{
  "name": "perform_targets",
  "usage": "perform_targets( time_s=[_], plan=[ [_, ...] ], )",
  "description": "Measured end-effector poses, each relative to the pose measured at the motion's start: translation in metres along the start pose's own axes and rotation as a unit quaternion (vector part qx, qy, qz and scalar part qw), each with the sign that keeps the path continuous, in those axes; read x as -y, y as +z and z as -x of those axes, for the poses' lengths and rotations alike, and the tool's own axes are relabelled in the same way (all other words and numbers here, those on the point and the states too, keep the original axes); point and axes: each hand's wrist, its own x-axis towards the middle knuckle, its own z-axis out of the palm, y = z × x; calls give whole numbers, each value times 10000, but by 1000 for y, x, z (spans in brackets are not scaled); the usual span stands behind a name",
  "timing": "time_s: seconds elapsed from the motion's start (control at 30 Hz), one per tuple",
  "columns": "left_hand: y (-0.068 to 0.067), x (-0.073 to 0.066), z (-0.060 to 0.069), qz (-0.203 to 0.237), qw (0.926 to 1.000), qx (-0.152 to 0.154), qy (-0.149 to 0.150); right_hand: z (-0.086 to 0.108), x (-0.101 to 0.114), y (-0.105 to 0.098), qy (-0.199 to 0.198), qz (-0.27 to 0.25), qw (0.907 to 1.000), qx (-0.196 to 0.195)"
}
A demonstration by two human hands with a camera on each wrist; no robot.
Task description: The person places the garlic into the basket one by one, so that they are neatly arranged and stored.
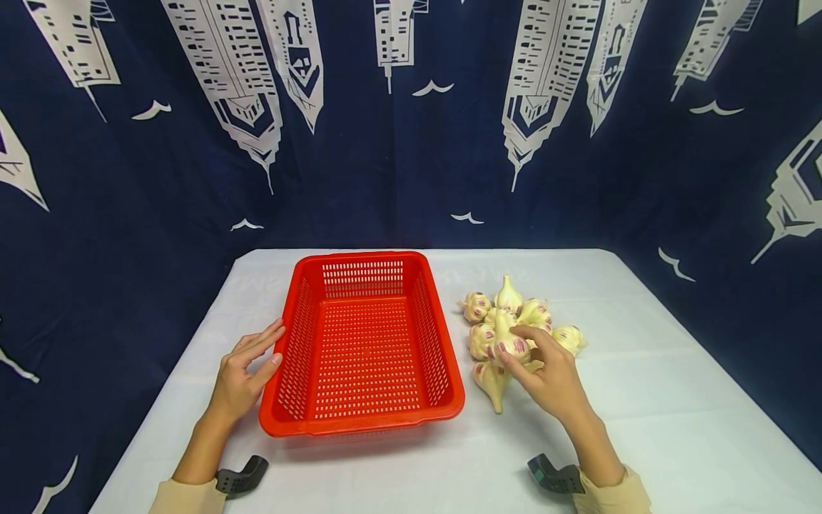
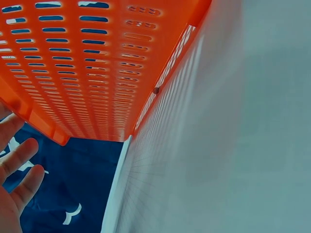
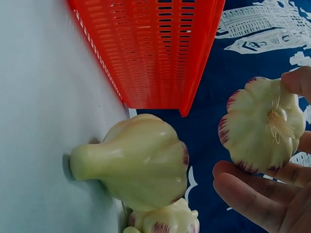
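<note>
in the head view, a red basket (image 1: 366,424) with slotted walls sits on the white-covered bench (image 1: 648,400), left of a cluster of garlic bulbs (image 1: 477,307). the bulbs lie close together, some touching, with their necks pointing different ways. the left hand (image 1: 242,375) is at the basket's left side, fingers straight, fingertips at the rim and the thumb set apart from them. the right hand (image 1: 554,376) pinches one garlic bulb (image 1: 510,345) between thumb and fingers, over the near part of the cluster, its neck pointing away from the person. both wrists carry dark bands (image 1: 239,478) and come out of beige sleeves (image 1: 186,497). behind the bench hangs a navy curtain (image 1: 398,171) printed with white upside-down towers and birds.

in the left wrist view, the basket's slotted wall fills the upper left, beside the pale bench top. the left hand's fingers show at the left edge, spread and almost straight, by the rim.

in the right wrist view, the held bulb turns its root tuft to the camera, purple streaks along its edge, gripped by the right hand's thumb and fingers. a loose bulb (image 3: 141,162) lies on the bench near the basket, and part of another (image 3: 165,219) shows beneath it in the view.
</note>
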Motion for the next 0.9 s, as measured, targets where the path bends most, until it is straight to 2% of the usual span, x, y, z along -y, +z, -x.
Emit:
perform_targets(
  time_s=[0.1,0.2,0.4,0.5,0.53,0.77,0.83,0.9],
  plan=[
    [0,4,1,25,10000,13,-3,-3,2,0,120,-77,9999,27],
    [0,1,0,31,10000,5,5,-4,3,0,286,-247,9992,110],
    [-3,-28,-9,183,9998,-18,120,-8,8,0,617,-533,9963,275],
    [-5,-37,-12,341,9992,10,199,-9,10,0,686,-759,9942,342],
    [-5,-35,-11,370,9991,23,208,-10,11,0,719,-823,9933,364],
    [-1,2,4,385,9992,114,34,-15,13,0,894,-1087,9889,468],
    [-2,-1,2,403,9991,160,9,-16,13,-1,867,-1174,9882,458],
    [-3,-10,-2,439,9988,204,4,-19,14,-2,799,-1252,9880,434]
  ],
)
